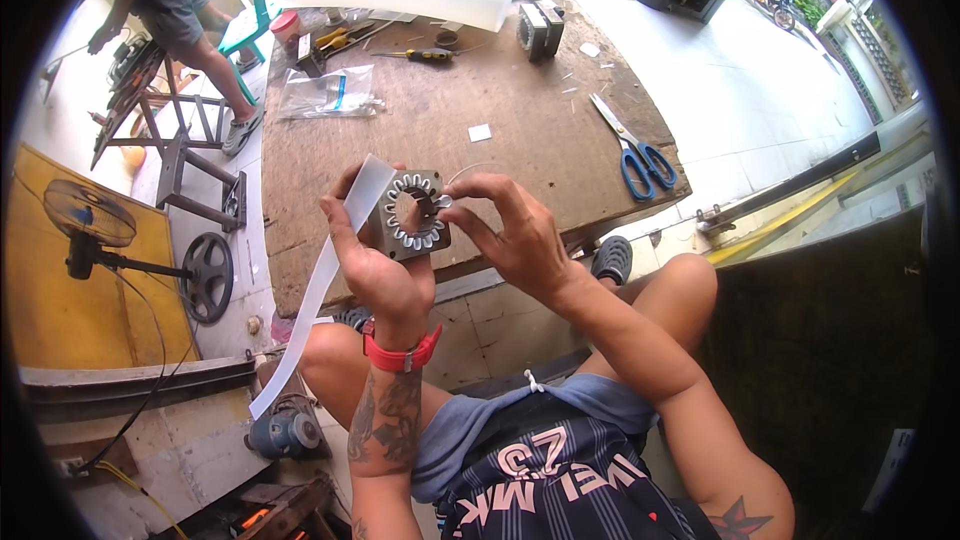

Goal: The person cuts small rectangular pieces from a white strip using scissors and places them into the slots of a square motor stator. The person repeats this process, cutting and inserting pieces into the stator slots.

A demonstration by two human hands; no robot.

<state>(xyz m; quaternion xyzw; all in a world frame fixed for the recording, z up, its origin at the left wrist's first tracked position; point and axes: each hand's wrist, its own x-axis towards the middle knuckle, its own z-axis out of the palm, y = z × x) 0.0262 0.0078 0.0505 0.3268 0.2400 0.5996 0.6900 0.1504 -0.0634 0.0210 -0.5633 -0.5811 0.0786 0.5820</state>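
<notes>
Stator core (pixel 412 212), a squarish grey metal block with a round bore ringed by slots, sits above the person's lap, just in front of the near edge of the wooden workbench (pixel 500 130). Its bore faces up toward the camera, so its axis points roughly at the viewer. White liners seem to fill most of the slots already; by my judgement the lining is well along, with the slot at the right rim in hand. The left hand (pixel 375 265) grips the block from below and also pins a long white paper strip (pixel 320 280), which trails down to the lower left. The right hand (pixel 510 230) pinches narrowly at the rim. Blue-handled scissors (pixel 635 152) lie on the bench, well apart.
</notes>
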